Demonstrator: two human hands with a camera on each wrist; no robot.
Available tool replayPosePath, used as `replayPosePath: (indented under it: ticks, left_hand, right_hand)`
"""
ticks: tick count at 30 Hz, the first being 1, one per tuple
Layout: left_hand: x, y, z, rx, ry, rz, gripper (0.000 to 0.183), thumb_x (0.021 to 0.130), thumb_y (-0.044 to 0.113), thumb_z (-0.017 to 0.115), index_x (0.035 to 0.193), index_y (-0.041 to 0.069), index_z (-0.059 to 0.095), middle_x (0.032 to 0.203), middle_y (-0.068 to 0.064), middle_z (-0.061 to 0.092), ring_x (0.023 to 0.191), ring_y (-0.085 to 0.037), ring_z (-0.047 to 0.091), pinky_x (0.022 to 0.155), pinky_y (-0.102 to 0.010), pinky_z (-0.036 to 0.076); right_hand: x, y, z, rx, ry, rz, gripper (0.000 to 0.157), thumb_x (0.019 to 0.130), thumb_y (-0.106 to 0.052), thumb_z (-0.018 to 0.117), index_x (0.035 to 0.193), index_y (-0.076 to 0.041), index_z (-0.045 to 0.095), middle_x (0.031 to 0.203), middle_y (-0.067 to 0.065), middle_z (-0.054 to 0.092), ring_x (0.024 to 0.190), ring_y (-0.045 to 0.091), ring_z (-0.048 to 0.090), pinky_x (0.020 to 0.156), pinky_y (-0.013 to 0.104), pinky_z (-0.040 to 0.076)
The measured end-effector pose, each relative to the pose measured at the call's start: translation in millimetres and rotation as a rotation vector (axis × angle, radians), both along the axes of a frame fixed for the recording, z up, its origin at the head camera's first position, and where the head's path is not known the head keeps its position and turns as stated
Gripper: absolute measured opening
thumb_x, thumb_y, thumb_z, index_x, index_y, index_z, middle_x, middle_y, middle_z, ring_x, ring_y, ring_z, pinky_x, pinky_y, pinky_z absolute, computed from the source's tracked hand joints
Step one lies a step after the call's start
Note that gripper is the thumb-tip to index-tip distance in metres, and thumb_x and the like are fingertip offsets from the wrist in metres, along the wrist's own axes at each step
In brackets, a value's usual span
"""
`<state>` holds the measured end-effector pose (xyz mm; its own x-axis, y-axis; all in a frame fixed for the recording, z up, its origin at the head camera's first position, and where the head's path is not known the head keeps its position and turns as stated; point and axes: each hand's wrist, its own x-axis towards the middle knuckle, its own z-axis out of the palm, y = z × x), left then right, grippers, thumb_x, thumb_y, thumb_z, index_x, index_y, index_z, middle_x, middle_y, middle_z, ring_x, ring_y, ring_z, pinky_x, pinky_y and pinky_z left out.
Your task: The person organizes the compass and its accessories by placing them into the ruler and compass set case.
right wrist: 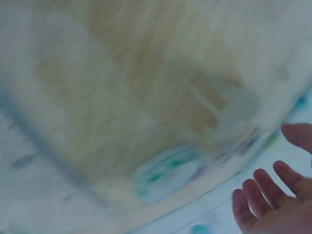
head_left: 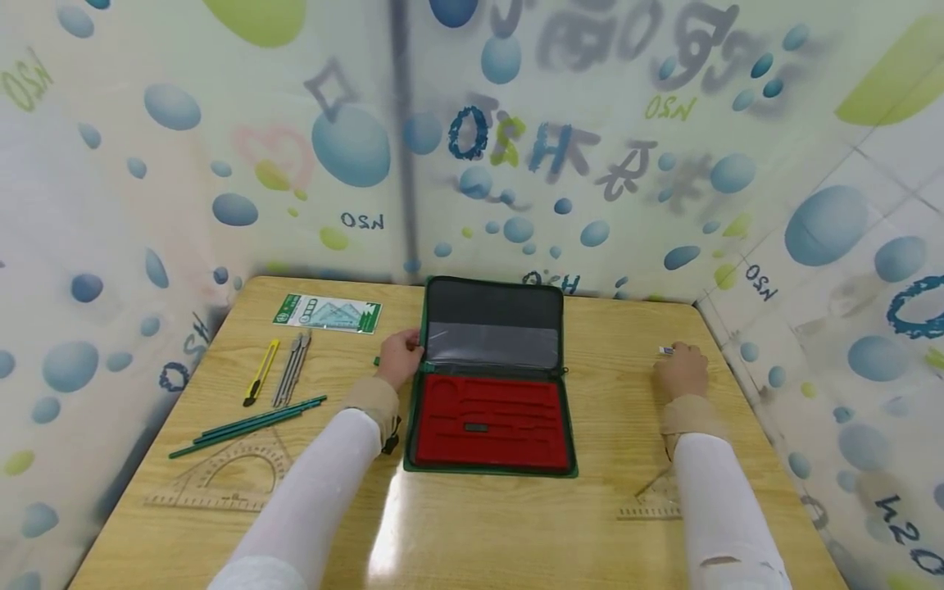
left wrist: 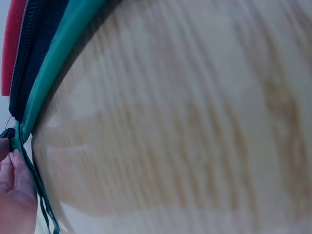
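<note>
A green zip case (head_left: 490, 471) lies unfolded on the table, its lid leaning back with a clear pocket, its red moulded tray (head_left: 457, 447) facing up. A small dark block (head_left: 476, 427) sits in one slot of the tray. At the case's left side near the hinge, my left hand (head_left: 401, 358) pinches its green edge (left wrist: 29, 109) between thumb and fingers. Far to the right, my right hand (head_left: 682, 371) is beside a small white-and-blue eraser-like block (head_left: 666, 351). The right wrist view shows the fingers (right wrist: 265, 187) apart from the thumb, nothing between them.
On the left lie a packet of set squares (head_left: 328, 314), a yellow utility knife (head_left: 261, 373), metal compasses (head_left: 292, 369), green pencils (head_left: 247, 426) and a clear protractor (head_left: 236, 475). A clear set square (head_left: 656, 500) lies partly under the right forearm. Patterned sheeting (head_left: 472, 221) surrounds the table.
</note>
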<state>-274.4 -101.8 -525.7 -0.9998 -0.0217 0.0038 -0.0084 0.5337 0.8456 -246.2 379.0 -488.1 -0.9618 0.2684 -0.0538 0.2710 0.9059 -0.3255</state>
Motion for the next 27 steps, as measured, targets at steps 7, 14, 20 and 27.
replayPosePath:
  ticks: [7,14,20,27]
  left_hand:
    - [1.6,1.4,1.5,-0.003,0.003,-0.003,0.035,0.090,-0.001,0.054,0.125,-0.005,0.058,0.110,-0.024,0.063,0.103,-0.033,0.059,0.088,-0.043,0.050]
    - [5.2,1.9,5.0,0.003,-0.007,-0.011,0.036,0.090,-0.001,0.054,0.126,-0.006,0.057,0.111,-0.024,0.062,0.104,-0.034,0.059,0.089,-0.044,0.049]
    - [4.4,1.3,3.8,0.003,0.002,-0.011,0.036,0.090,-0.001,0.054,0.125,-0.006,0.057,0.110,-0.025,0.063,0.104,-0.034,0.059,0.088,-0.044,0.049]
    - [2.2,-0.2,2.4,0.012,-0.008,-0.010,0.036,0.090,-0.001,0.054,0.126,-0.006,0.057,0.111,-0.025,0.062,0.105,-0.034,0.059,0.088,-0.044,0.049]
  right_hand:
    - [3.1,30.3,-22.6,0.114,-0.213,-0.008,0.052,0.093,-0.013,0.030,0.134,0.019,0.032,0.132,0.040,0.035,0.117,0.058,0.038,0.090,0.066,0.039]
    - [6.6,30.9,-24.0,0.191,-0.224,0.053,0.042,0.092,-0.008,0.031,0.119,0.020,0.049,0.122,0.041,0.042,0.108,0.059,0.044,0.085,0.066,0.039]
    - [7.5,26.3,-21.5,0.224,-0.192,0.075,0.038,0.091,-0.006,0.037,0.109,0.022,0.053,0.109,0.041,0.045,0.098,0.055,0.051,0.079,0.060,0.045]
    - [6.4,19.8,-15.8,0.196,-0.165,0.041,0.034,0.091,-0.004,0.038,0.105,0.021,0.056,0.107,0.040,0.051,0.099,0.052,0.054,0.080,0.058,0.048]
